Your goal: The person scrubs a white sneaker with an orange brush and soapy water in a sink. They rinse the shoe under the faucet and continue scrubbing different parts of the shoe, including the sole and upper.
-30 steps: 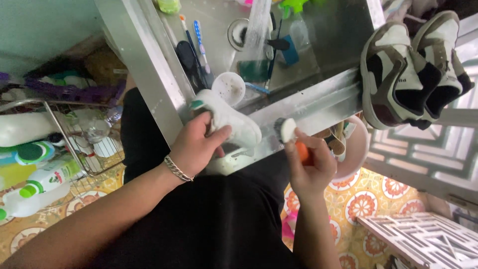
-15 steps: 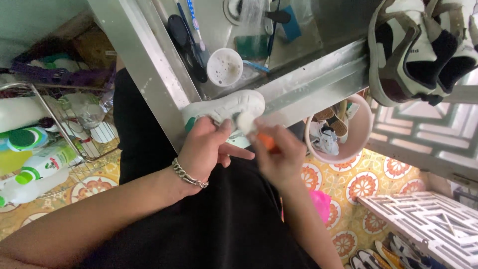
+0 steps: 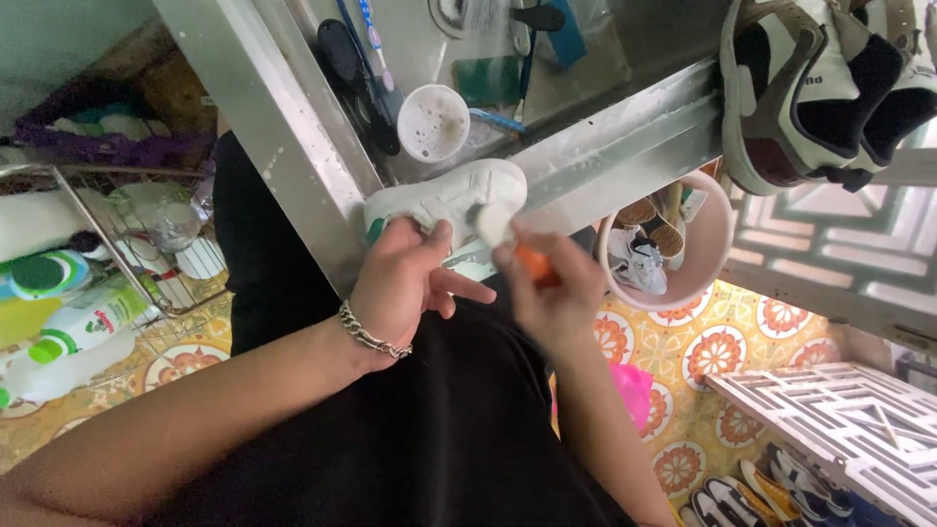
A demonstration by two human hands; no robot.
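A small white shoe (image 3: pixel 444 200) with a green heel patch lies on its side against the steel sink's front rim (image 3: pixel 615 161). My left hand (image 3: pixel 400 278), with a chain bracelet at the wrist, grips the shoe from below, thumb up on its side. My right hand (image 3: pixel 551 288) holds an orange-handled brush (image 3: pixel 508 239), whose round white soapy head presses on the shoe's toe end.
In the sink lie a white cup (image 3: pixel 433 122), toothbrushes (image 3: pixel 369 39) and a green sponge (image 3: pixel 488 78). A brown-and-white pair of sneakers (image 3: pixel 810 88) rests on the rim at right. A pink basin (image 3: pixel 683 256) of shoes stands on the tiled floor. Detergent bottles (image 3: pixel 68 327) sit by a wire rack (image 3: pixel 156 244) at left.
The shoe turned from pointing down over the rim to lying sideways in my left hand. My right hand brought the brush leftward onto it and keeps it at the toe.
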